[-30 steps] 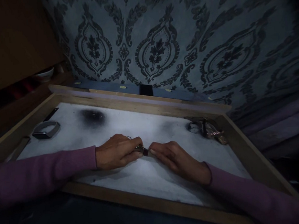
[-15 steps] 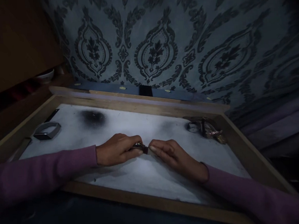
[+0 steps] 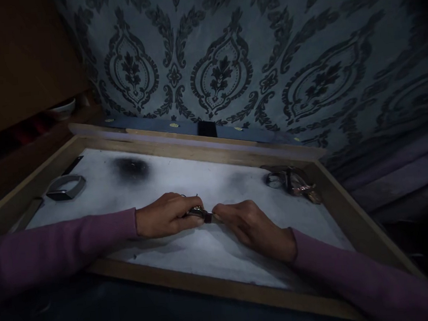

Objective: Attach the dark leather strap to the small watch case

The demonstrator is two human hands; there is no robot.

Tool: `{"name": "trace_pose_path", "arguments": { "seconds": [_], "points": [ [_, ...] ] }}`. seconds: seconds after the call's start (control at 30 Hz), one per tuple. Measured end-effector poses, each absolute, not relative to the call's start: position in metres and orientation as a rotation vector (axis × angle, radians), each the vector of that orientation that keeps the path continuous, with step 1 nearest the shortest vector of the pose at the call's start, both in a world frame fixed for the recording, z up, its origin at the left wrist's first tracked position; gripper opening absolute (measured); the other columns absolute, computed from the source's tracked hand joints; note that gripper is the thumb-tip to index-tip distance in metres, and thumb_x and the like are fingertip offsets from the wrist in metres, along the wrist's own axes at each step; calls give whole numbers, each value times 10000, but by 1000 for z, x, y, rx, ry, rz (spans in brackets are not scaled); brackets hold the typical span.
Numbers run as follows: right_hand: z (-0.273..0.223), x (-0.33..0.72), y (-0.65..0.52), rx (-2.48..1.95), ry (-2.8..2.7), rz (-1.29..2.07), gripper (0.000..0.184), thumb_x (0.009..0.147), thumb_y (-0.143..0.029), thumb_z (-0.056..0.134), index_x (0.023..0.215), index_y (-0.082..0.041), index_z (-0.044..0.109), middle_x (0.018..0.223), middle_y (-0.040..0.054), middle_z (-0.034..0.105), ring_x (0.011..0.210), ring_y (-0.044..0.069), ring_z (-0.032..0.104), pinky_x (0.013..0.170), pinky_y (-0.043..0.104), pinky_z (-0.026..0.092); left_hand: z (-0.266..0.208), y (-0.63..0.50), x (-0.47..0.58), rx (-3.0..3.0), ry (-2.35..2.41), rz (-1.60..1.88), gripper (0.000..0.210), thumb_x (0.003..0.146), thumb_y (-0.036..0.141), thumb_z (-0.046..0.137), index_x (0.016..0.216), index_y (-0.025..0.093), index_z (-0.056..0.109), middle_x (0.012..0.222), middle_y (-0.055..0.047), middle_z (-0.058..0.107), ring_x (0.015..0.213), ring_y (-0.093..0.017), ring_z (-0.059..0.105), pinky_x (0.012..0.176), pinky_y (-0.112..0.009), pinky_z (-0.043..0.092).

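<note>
My left hand (image 3: 170, 214) is closed around what looks like a wristwatch (image 3: 196, 211), its shiny metal part showing between thumb and fingers. A short dark brown strap piece (image 3: 207, 217) sticks out of that grip toward the right. My right hand (image 3: 254, 226) pinches the end of this strap, and its fingertips hide most of what they hold. Both hands are above the middle of a shallow wooden tray (image 3: 227, 290) with a white bottom. A tiny dark bit (image 3: 134, 257) lies near the front rim.
At the tray's left lies a grey-banded watch (image 3: 67, 188), close to flat dark pieces (image 3: 72, 165). Several tangled watches (image 3: 293, 181) sit in the far right corner. A dark smudge (image 3: 131, 168) marks the bottom. Patterned fabric (image 3: 222, 75) rises behind, and a brown cabinet (image 3: 17, 62) stands left.
My right hand's fingers have curled tighter and turned over more at the strap end. The left hand keeps its hold on the wristwatch. The whole view has shifted slightly.
</note>
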State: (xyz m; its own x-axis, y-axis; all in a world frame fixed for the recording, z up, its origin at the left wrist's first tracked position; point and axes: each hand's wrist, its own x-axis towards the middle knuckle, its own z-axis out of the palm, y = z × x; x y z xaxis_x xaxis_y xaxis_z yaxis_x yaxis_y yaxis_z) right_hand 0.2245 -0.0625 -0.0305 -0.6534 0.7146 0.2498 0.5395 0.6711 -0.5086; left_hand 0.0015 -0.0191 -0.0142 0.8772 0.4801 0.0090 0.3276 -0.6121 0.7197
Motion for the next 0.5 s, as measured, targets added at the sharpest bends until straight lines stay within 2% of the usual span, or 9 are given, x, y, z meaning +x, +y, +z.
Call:
{"name": "trace_pose_path", "arguments": {
  "seconds": [0.17,0.27,0.37,0.5],
  "points": [
    [-30,225,-62,-897,-2539,306,289,930,-95,297,680,-204,391,551,-47,375,449,86,305,456,231,233,-12,-17,2,2216,567,239,247,930,380,414,893,165,530,661,28,452,603,-116,433,559,-225,325],
    [-30,225,-62,-922,-2539,311,291,929,-90,294,684,-201,405,557,-38,394,459,92,325,467,238,240,-13,-16,2,2202,566,240,251,928,384,422,903,161,535,676,25,454,616,-118,436,565,-222,329],
    [-28,223,-62,-985,-2454,587,280,963,-164,320,706,-192,428,569,-46,386,471,85,345,482,228,267,-13,-16,1,2252,553,239,226,936,360,418,901,164,526,655,32,450,605,-118,438,561,-219,318],
    [-25,221,-61,-1033,-2220,1111,354,991,-366,353,703,-182,446,583,-52,349,503,82,344,490,214,290,-12,-16,0,2338,525,256,194,938,329,416,902,169,519,599,49,423,559,-113,425,545,-217,295]
  ]
}}
